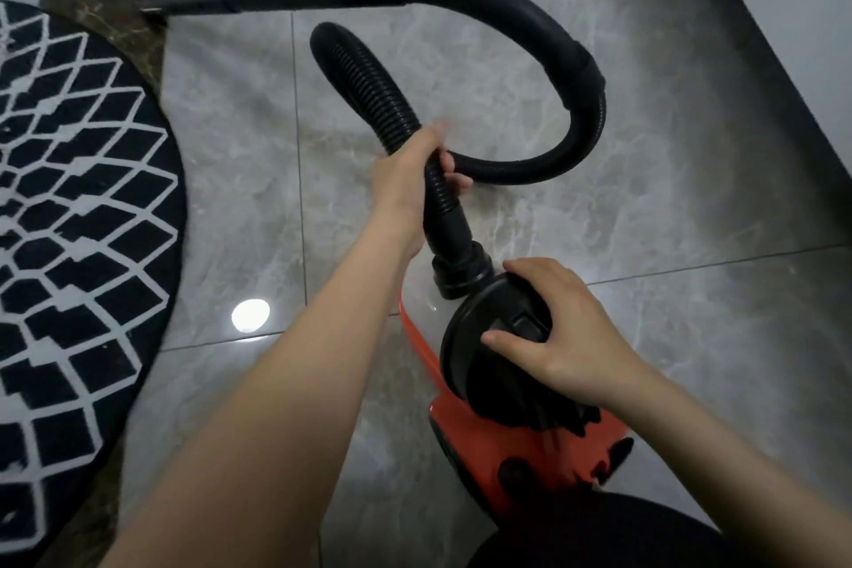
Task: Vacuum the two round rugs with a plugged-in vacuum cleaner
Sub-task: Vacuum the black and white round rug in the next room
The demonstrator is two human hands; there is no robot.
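The left hand (410, 166) has its fingers clenched round the hose (369, 78); the right hand (558, 327) grips the vacuum (498, 355) beside the rug (78, 180). Twisting could pop the hose from its socket, or kink it.

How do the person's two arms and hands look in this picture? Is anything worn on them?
Both forearms are bare right to the picture's lower edge, so no sleeves show. The left hand and the right hand wear no gloves. No ring, watch or bracelet shows on either one. The fingernails that can be seen look short and unpainted.
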